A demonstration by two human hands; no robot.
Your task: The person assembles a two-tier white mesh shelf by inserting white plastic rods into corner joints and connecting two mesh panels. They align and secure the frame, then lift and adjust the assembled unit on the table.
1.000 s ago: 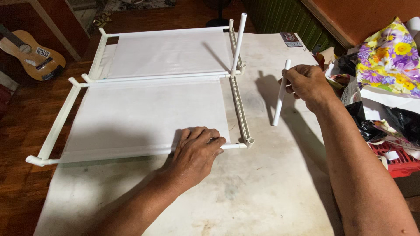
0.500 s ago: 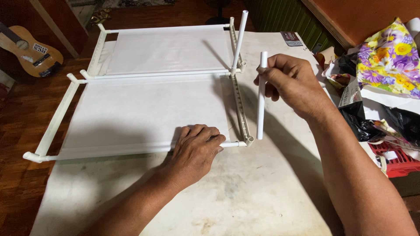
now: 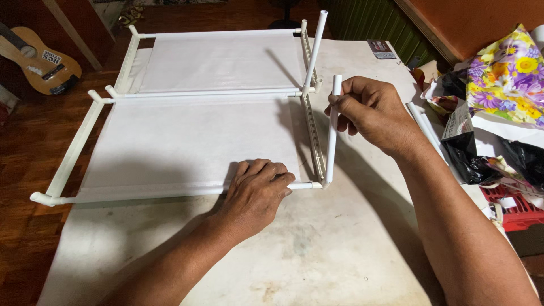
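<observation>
Bench (image 3: pixel 340 249): pale, stained top, fills most of the view from 6 o'clock up to 12.

Frame (image 3: pixel 73 153): white plastic-pipe frame lying flat on the bench, upper left half of view, 9 to 12 o'clock. Two panels of white fabric (image 3: pixel 192 141) stretched between its pipes, one behind the other. One upright pipe (image 3: pixel 315 51) stands at the frame's right edge, about 12 o'clock.

Guitar (image 3: pixel 39 62): small, wooden, on the floor at 10 o'clock, well apart from the bench.

Flowered bag (image 3: pixel 510 73): at 2 o'clock, among dark plastic bags and clutter beside the bench. Two spare white pipes (image 3: pixel 422 122) lie near it at 3 o'clock.

Left hand (image 3: pixel 255 195): palm down, fingers spread flat, pressing on the frame's near pipe and the fabric edge, just below centre. Not gripping anything.

Right hand (image 3: pixel 374 113): at 1 o'clock of centre, fingers pinched around the top of a short white pipe (image 3: pixel 332 136).

Short white pipe: held nearly upright, slightly tilted; its lower end meets the corner fitting (image 3: pixel 324 184) at the frame's near right corner, just beside the left hand's fingertips. Whether it is seated in the fitting cannot be told
</observation>
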